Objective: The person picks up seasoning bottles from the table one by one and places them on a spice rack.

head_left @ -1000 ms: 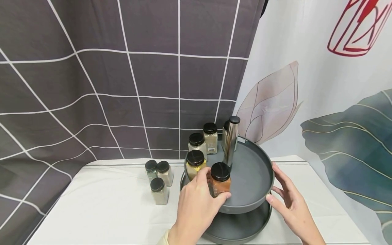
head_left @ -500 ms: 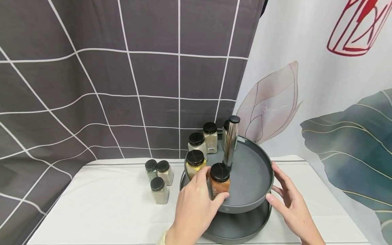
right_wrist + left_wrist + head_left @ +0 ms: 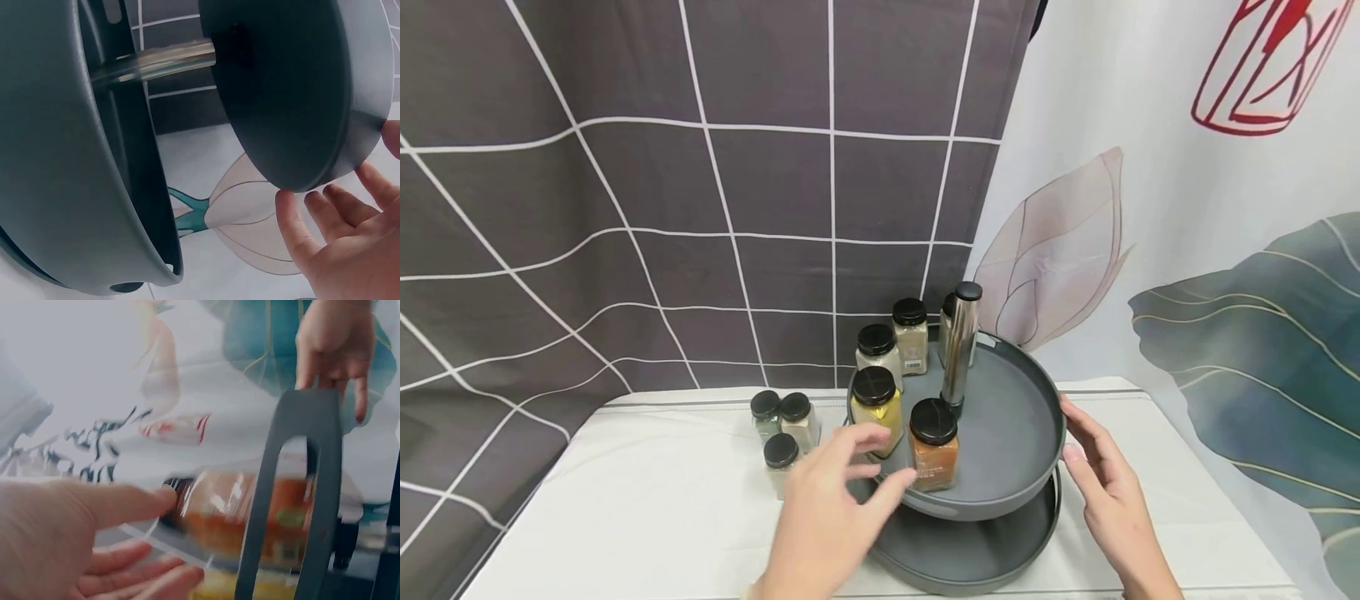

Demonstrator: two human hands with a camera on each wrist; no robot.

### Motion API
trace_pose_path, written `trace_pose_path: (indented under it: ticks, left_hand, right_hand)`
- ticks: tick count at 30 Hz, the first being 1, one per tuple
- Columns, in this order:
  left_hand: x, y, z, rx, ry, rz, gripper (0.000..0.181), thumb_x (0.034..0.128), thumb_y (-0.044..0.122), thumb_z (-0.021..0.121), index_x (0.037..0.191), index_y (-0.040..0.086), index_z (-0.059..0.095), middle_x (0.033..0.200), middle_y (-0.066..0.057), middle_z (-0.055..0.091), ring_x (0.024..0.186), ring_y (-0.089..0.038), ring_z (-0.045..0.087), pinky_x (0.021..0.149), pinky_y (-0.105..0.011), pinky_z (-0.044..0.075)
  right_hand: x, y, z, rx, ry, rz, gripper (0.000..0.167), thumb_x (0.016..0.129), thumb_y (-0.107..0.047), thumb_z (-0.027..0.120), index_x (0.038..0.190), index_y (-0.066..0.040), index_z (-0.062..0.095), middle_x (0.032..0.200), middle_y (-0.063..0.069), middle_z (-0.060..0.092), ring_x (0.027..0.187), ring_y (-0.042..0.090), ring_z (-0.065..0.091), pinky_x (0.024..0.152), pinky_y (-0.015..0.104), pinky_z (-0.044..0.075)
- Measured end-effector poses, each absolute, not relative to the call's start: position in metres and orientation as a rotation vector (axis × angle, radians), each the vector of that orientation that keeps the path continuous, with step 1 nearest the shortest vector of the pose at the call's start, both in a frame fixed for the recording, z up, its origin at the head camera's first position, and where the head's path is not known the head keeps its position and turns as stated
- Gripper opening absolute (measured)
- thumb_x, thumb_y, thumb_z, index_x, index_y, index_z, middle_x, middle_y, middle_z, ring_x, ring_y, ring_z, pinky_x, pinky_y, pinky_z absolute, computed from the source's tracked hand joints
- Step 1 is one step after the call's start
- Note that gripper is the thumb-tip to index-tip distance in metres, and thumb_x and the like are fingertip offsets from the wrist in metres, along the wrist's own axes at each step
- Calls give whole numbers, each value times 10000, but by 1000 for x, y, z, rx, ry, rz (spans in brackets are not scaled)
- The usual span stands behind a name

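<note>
In the head view an orange-brown spice jar (image 3: 934, 454) with a black lid stands at the front of the upper grey tray (image 3: 1007, 433). Just left of it, my left hand (image 3: 827, 508) has its fingers spread and holds nothing. A yellow jar (image 3: 877, 408) stands behind that hand, with paler jars (image 3: 912, 342) further back around the metal post (image 3: 961, 350). My right hand (image 3: 1116, 500) is at the tray's right edge; the right wrist view shows its fingertips (image 3: 287, 200) touching the rim, fingers loosely bent. The left wrist view is blurred, the orange jar (image 3: 219, 519) beyond the thumb.
Several black-lidded jars (image 3: 795, 417) stand on the white table left of the tray, the front one partly behind my left hand. The lower grey tray (image 3: 962, 554) lies beneath the upper one. A dark grid-patterned curtain (image 3: 775, 183) hangs behind.
My left hand has let go of the orange jar and drawn back to the left. The jar now rests on the upper tray. The right hand remains by the rim, its thumb slightly lifted.
</note>
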State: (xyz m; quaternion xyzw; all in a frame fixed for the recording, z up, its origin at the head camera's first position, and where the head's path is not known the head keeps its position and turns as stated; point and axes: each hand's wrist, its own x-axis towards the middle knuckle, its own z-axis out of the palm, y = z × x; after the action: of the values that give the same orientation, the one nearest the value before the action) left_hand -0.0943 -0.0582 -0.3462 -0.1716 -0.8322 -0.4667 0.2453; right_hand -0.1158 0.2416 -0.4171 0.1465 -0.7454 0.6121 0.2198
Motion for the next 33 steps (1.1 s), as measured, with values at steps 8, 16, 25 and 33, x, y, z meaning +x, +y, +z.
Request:
trace_pose_path:
  ticks: [8, 16, 25, 33]
  left_hand:
    - [-115, -116, -352, -160, -2215, -1280, 322, 797, 86, 859, 1079, 101, 704, 1031, -3, 738, 767, -110, 738, 697, -188, 589]
    - [-136, -153, -364, -14, -2374, -1115, 357, 816, 86, 833, 1130, -3, 685, 1107, -150, 725, 924, -321, 729, 741, -340, 619]
    - [-147, -173, -376, 23, -2701, -1141, 600, 842, 260, 818, 1328, 8, 575, 1329, -216, 614, 1163, -392, 626, 921, -513, 548]
    - [-154, -177, -390, -29, -2884, -1061, 873, 754, 338, 881, 1416, -54, 468, 1361, -292, 564, 1189, -448, 588, 937, -596, 496]
  right_hand:
    - [-117, 243, -416, 462, -1999, 1766, 530, 994, 139, 449, 1509, 60, 354, 1556, 82, 428, 1411, 71, 395, 1079, 105, 340]
    - [-116, 247, -414, 559, -2000, 1802, 601, 969, 181, 447, 1536, 58, 292, 1597, 104, 361, 1448, 86, 341, 1097, 111, 321]
    - [-115, 249, -415, 583, -2013, 1828, 684, 934, 213, 478, 1555, 46, 245, 1625, 104, 306, 1455, 57, 321, 1048, 125, 400]
    - [-113, 248, -415, 559, -2039, 1841, 752, 898, 213, 529, 1565, 16, 242, 1631, 110, 287, 1454, 49, 312, 1034, 122, 408]
